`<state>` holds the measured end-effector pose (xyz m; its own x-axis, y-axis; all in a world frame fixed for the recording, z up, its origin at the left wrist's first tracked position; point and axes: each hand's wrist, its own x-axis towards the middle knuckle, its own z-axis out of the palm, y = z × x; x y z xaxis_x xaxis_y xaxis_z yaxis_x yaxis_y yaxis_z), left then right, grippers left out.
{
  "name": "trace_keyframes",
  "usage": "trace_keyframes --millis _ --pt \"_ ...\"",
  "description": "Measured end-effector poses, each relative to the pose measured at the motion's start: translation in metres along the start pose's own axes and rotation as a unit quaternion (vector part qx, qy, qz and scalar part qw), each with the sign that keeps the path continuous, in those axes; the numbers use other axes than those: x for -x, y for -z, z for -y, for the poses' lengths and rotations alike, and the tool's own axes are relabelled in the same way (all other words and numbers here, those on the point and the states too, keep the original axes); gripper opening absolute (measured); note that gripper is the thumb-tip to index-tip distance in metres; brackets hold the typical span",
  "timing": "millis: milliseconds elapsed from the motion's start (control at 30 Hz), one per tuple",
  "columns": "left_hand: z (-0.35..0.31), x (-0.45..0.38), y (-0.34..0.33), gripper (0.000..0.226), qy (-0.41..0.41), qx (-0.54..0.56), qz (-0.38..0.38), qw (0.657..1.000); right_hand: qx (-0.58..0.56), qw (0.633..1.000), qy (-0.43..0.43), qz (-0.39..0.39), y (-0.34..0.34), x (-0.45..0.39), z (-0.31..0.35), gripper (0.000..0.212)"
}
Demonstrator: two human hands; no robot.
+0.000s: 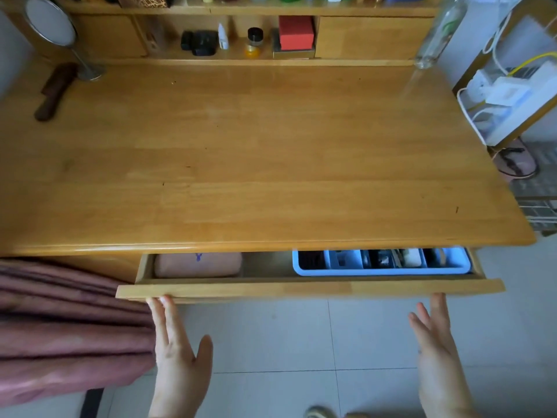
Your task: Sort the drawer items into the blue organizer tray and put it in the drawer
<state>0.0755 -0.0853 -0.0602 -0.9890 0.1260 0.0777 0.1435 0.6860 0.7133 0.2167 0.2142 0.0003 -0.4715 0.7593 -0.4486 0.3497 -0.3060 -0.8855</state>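
Both hands, left (177, 354) and right (437, 351), press straight fingers against the drawer (301, 289) front to shut it; the blue tray (382, 270) sits filled at its right end.

just the one wide-angle head cam here, looking forward and steeply down from close above the worktop (271, 152), shelf (241, 60) along the frame's top edge, partly open drawer (301, 289) and floor at the bottom

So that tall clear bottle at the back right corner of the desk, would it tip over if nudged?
Probably yes. The bottle is tall and narrow on a small base, so a nudge up high would likely topple it. It looks like clear glass, so it may be fragile and rather slippery. It stands near the desk edge.
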Motion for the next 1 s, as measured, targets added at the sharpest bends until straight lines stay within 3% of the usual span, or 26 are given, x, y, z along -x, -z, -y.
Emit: trace_keyframes --millis 267,400,667,1000 --pt "-0.021 -0.036 -0.006 0.093 0.043 0.008 0.063 0.997 0.023 0.999 0.007 0.033 -0.012 -0.039 0.006 0.066" --pt "-0.024 -0.059 -0.009 0.092 0.035 -0.015 0.067 0.997 0.016 0.999 0.024 0.040 -0.019 -0.063 0.013 0.065" --pt "-0.029 -0.074 -0.012 0.089 0.102 -0.068 0.102 0.987 0.000 0.997 0.067 0.049 -0.030 -0.076 0.016 0.066" --pt "-0.045 -0.083 0.002 0.083 0.147 -0.153 0.148 0.966 0.052 0.993 0.090 0.048 -0.023 -0.082 0.023 0.048"
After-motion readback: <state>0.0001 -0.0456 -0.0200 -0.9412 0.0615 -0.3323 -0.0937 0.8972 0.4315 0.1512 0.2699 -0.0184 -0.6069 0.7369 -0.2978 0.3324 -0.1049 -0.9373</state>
